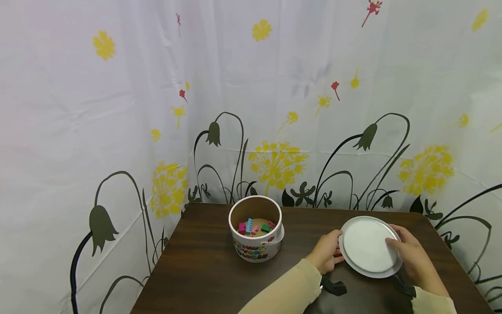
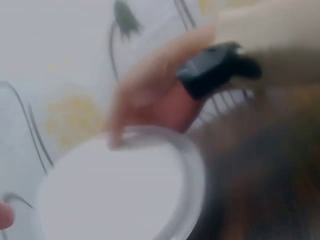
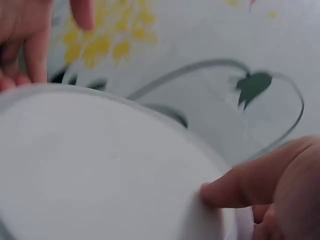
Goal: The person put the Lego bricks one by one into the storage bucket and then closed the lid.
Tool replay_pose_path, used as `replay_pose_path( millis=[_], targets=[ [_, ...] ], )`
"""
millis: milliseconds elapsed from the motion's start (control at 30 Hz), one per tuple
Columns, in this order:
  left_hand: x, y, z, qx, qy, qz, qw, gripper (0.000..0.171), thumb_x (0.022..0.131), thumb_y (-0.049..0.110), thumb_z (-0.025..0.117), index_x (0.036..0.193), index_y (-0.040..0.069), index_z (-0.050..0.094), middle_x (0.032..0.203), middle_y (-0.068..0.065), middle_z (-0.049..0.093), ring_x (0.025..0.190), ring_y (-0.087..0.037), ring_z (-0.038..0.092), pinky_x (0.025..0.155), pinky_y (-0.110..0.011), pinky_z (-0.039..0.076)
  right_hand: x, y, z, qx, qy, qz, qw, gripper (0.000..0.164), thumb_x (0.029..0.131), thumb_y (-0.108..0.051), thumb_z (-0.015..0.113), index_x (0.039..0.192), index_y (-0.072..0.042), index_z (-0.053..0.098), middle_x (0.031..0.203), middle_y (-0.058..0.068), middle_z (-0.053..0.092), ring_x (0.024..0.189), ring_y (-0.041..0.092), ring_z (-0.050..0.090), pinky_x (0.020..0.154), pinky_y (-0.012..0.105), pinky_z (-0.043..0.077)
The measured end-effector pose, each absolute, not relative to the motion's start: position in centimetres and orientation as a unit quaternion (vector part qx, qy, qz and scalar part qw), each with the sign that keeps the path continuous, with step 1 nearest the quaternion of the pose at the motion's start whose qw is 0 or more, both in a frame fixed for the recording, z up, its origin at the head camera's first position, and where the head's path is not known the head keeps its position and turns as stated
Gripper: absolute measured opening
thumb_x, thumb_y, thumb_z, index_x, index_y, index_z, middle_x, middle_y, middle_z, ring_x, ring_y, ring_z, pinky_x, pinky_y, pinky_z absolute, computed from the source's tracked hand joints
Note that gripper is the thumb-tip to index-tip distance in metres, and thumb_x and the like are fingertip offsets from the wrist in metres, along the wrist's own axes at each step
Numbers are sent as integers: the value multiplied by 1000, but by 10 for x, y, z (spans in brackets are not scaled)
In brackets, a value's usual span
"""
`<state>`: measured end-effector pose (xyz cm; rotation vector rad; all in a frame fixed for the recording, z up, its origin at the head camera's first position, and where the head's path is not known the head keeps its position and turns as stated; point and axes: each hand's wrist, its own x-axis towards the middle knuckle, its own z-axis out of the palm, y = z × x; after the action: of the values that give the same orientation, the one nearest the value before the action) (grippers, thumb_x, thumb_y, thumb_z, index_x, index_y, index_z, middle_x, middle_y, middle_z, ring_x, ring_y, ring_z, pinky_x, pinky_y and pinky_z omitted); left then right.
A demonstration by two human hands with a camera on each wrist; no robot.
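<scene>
A round white lid (image 1: 370, 244) with a greyish rim is held up over the right side of the table. My right hand (image 1: 413, 257) grips its right edge, the thumb (image 3: 235, 187) lying on the white face. At the left edge, my left hand (image 1: 325, 252) holds the rim; in the blurred left wrist view one digit (image 2: 116, 132) overlaps the lid. A white bucket (image 1: 256, 250) with a colourful print stands left of the hands, its top uncovered. Pink, blue and green toy bricks (image 1: 249, 226) lie inside it.
The dark brown wooden table (image 1: 196, 261) ends at a flowered white curtain (image 1: 274, 87) behind and beside it. The bucket's white handle (image 1: 279, 237) hangs down on its right side. Black straps (image 1: 333, 285) sit at both wrists.
</scene>
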<state>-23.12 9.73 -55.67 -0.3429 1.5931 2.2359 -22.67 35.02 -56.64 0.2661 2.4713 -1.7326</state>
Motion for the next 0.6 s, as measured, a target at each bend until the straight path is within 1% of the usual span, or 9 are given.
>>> replay_pose_path(
  millis=[67, 100, 167, 200, 267, 367, 433, 500, 600],
  targets=[
    [-226, 86, -544, -99, 572, 799, 159, 36, 103, 40, 64, 116, 7, 71, 121, -14, 66, 106, -29, 63, 97, -50, 57, -224, 335, -552, 48, 777, -628, 11, 50, 115, -25, 56, 158, -3, 43, 153, 3, 54, 130, 13, 53, 95, 23, 51],
    [-223, 79, -536, -84, 584, 795, 142, 39, 105, 46, 61, 117, 9, 69, 135, -16, 61, 121, -33, 61, 106, -56, 53, -222, 326, -545, 22, 756, -654, -21, 42, 116, -27, 54, 151, -6, 50, 143, -6, 59, 120, 6, 55, 88, 19, 48],
    [-215, 65, -518, -50, 604, 787, 114, 43, 109, 55, 54, 119, 15, 65, 150, -16, 47, 140, -37, 48, 118, -63, 41, -217, 302, -530, -27, 697, -711, -94, 28, 118, -28, 48, 133, -10, 62, 120, -16, 66, 106, 3, 58, 83, 22, 49],
    [-211, 59, -508, -36, 611, 785, 97, 45, 109, 58, 51, 118, 16, 63, 158, -15, 39, 150, -39, 38, 124, -66, 33, -216, 289, -522, -52, 659, -738, -131, 28, 118, -28, 45, 124, -11, 66, 112, -15, 68, 102, 4, 60, 82, 23, 48],
    [-207, 46, -489, -3, 618, 784, 67, 46, 111, 60, 47, 113, 16, 60, 155, -14, 38, 150, -38, 34, 124, -62, 30, -217, 261, -506, -87, 595, -773, -203, 34, 119, -28, 41, 108, -10, 68, 100, -10, 69, 92, 7, 61, 79, 24, 47],
    [-208, 30, -468, 40, 611, 791, -3, 37, 111, 47, 50, 100, 12, 56, 139, -8, 45, 136, -30, 43, 115, -50, 33, -221, 222, -485, -91, 549, -789, -261, 38, 119, -28, 42, 98, -7, 66, 94, -3, 64, 89, 11, 58, 78, 23, 45],
    [-212, 17, -458, 62, 607, 791, -55, 28, 107, 34, 51, 91, 12, 51, 135, -6, 47, 131, -26, 45, 110, -47, 32, -225, 200, -475, -78, 545, -795, -255, 32, 118, -26, 43, 105, -5, 63, 106, -1, 60, 103, 13, 54, 89, 23, 40],
    [-216, 2, -451, 80, 598, 791, -101, 20, 102, 23, 48, 85, 12, 46, 147, -6, 46, 145, -28, 39, 116, -51, 29, -229, 180, -467, -65, 552, -807, -199, 26, 118, -28, 41, 122, -7, 57, 125, 0, 52, 118, 13, 46, 99, 26, 35],
    [-222, -25, -446, 107, 592, 786, -143, 11, 94, 11, 40, 83, 9, 43, 168, -7, 37, 166, -33, 16, 127, -62, 16, -236, 155, -464, -64, 543, -834, -78, 33, 118, -28, 39, 148, -15, 40, 146, 3, 40, 127, 11, 47, 104, 23, 39]
  ],
)
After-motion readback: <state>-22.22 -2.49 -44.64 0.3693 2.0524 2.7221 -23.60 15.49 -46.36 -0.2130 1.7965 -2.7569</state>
